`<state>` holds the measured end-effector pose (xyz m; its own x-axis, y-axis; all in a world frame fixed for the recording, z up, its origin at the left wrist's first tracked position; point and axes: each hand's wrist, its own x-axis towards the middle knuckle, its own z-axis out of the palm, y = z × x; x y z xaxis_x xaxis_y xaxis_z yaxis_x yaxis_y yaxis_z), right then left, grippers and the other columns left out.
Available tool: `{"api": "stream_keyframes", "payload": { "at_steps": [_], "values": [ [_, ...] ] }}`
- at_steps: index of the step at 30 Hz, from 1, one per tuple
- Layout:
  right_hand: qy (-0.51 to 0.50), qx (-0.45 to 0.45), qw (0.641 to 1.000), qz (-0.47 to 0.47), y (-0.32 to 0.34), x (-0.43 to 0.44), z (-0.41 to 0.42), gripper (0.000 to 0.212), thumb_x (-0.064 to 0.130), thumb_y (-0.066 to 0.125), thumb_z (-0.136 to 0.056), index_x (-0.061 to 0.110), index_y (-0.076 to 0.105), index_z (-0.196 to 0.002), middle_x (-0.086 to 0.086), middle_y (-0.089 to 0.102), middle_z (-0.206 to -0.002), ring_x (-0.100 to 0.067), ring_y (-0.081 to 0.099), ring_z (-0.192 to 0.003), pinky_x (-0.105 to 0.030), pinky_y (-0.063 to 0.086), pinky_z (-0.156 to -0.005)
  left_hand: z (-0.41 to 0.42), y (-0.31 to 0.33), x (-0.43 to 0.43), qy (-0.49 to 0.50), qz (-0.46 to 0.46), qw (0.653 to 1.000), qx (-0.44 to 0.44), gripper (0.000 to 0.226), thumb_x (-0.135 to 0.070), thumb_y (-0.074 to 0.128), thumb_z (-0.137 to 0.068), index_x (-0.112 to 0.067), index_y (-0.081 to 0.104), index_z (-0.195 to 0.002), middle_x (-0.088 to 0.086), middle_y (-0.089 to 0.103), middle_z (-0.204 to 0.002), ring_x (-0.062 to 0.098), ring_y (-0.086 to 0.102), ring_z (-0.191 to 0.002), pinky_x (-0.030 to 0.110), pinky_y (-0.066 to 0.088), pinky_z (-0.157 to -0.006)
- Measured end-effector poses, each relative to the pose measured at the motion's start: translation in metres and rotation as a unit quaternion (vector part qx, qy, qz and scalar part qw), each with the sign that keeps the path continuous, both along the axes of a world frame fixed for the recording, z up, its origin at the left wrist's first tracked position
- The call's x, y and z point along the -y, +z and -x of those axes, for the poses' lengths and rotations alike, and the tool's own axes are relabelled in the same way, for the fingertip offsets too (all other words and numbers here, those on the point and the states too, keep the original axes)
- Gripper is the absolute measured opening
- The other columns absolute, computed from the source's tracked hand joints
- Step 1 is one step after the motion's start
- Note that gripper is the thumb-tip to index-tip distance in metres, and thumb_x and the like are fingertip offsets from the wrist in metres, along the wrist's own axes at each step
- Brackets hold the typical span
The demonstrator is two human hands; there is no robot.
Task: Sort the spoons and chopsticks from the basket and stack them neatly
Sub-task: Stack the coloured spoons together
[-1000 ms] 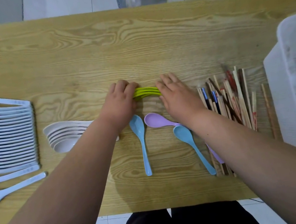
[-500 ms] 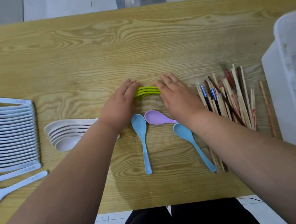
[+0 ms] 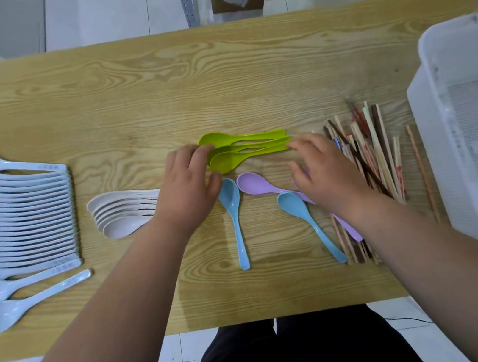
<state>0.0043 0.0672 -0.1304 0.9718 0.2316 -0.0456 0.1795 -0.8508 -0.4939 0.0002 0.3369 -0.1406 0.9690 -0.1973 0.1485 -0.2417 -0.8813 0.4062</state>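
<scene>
The 3 green spoons [image 3: 245, 148] are nested near the middle of the table [image 3: 123, 89], bowls to the left and handles slightly fanned. The left hand [image 3: 186, 189] is set against the bowls with relaxed fingers, and the right hand [image 3: 324, 173] is spread with its fingertips at the handle ends; nothing is gripped by either. The stack is best squared by light, equal pressure from both ends, so that the handles are drawn into line. The 2 blue spoons [image 3: 235, 212], the purple spoon [image 3: 253, 183] and the chopsticks [image 3: 377, 152] nearby should be left undisturbed.
</scene>
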Motion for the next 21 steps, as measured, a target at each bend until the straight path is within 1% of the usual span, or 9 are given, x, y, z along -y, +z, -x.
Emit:
{"api": "stream_keyframes", "payload": {
  "at_steps": [1,3,4,6,8,12,15,18,21],
  "values": [
    [-0.007,-0.004,1.0,0.004,0.001,0.005,0.009,0.032,0.013,0.064,-0.093,0.004,0.064,-0.124,-0.017,0.06,-0.125,-0.034,0.056,-0.117,-0.035,0.039,-0.102,0.007,0.001,0.002,0.006,0.004,1.0,-0.017,0.044,-0.015,0.071,-0.085,-0.003,0.061,-0.126,0.019,0.06,-0.115,0.04,0.06,-0.1,0.04,0.044,-0.093],
    [-0.015,-0.012,1.0,0.024,-0.001,0.016,0.032,0.032,0.012,0.068,-0.089,0.004,0.065,-0.12,-0.016,0.063,-0.118,-0.035,0.059,-0.111,-0.035,0.041,-0.097,0.019,0.005,0.009,0.035,0.016,0.991,-0.127,0.049,-0.021,0.071,-0.087,-0.01,0.056,-0.132,0.013,0.057,-0.122,0.037,0.064,-0.097,0.045,0.051,-0.082],
    [-0.022,-0.019,0.999,0.034,-0.002,0.02,0.044,0.033,0.012,0.07,-0.087,0.005,0.066,-0.119,-0.015,0.064,-0.116,-0.035,0.059,-0.109,-0.036,0.045,-0.095,0.023,0.006,0.013,0.055,0.01,0.981,-0.186,0.054,-0.027,0.07,-0.089,-0.014,0.051,-0.138,0.011,0.055,-0.127,0.036,0.064,-0.101,0.047,0.053,-0.081],
    [-0.033,-0.037,0.998,0.049,-0.005,0.027,0.065,0.035,0.015,0.072,-0.086,0.006,0.067,-0.119,-0.013,0.064,-0.113,-0.036,0.06,-0.106,-0.039,0.049,-0.09,0.024,0.006,0.018,0.08,-0.015,0.964,-0.253,0.059,-0.032,0.067,-0.09,-0.018,0.045,-0.142,0.01,0.054,-0.133,0.035,0.06,-0.114,0.047,0.051,-0.087],
    [-0.033,-0.049,0.996,0.06,-0.007,0.03,0.082,0.037,0.016,0.077,-0.083,0.007,0.068,-0.118,-0.013,0.065,-0.111,-0.036,0.062,-0.103,-0.041,0.052,-0.087,0.024,0.009,0.024,0.093,-0.023,0.956,-0.277,0.052,-0.031,0.064,-0.091,-0.019,0.045,-0.138,0.011,0.056,-0.13,0.035,0.057,-0.118,0.044,0.047,-0.087],
    [-0.005,-0.047,0.995,0.089,-0.01,0.023,0.098,0.04,0.024,0.082,-0.075,0.011,0.07,-0.111,-0.01,0.061,-0.102,-0.035,0.061,-0.093,-0.044,0.055,-0.079,0.025,0.008,0.03,0.104,-0.024,0.955,-0.275,0.033,-0.025,0.061,-0.092,-0.015,0.05,-0.122,0.014,0.061,-0.116,0.038,0.059,-0.106,0.04,0.04,-0.073],
    [0.019,-0.091,0.987,0.131,-0.005,0.011,0.101,0.039,0.025,0.072,-0.085,0.013,0.062,-0.122,-0.009,0.06,-0.105,-0.033,0.061,-0.094,-0.04,0.05,-0.074,0.032,0.01,0.03,0.117,0.026,0.956,-0.267,0.021,-0.019,0.062,-0.086,-0.014,0.052,-0.104,0.012,0.065,-0.097,0.037,0.062,-0.091,0.038,0.042,-0.065],
    [0.023,-0.145,0.977,0.154,0.001,0.001,0.101,0.039,0.01,0.053,-0.095,0.015,0.048,-0.133,-0.008,0.058,-0.118,-0.034,0.059,-0.095,-0.038,0.039,-0.065,0.047,0.02,0.03,0.174,0.115,0.927,-0.312,0.015,-0.021,0.064,-0.081,-0.016,0.05,-0.087,0.004,0.065,-0.077,0.028,0.066,-0.074,0.043,0.054,-0.066],
    [0.008,-0.174,0.974,0.143,0.011,-0.008,0.103,0.033,0.004,0.046,-0.094,0.011,0.043,-0.125,-0.011,0.056,-0.113,-0.033,0.051,-0.079,-0.037,0.033,-0.059,0.066,0.028,0.03,0.205,0.188,0.891,-0.36,0.017,-0.024,0.061,-0.081,-0.014,0.05,-0.087,0.004,0.06,-0.077,0.025,0.064,-0.069,0.046,0.059,-0.065]
  ]
}}
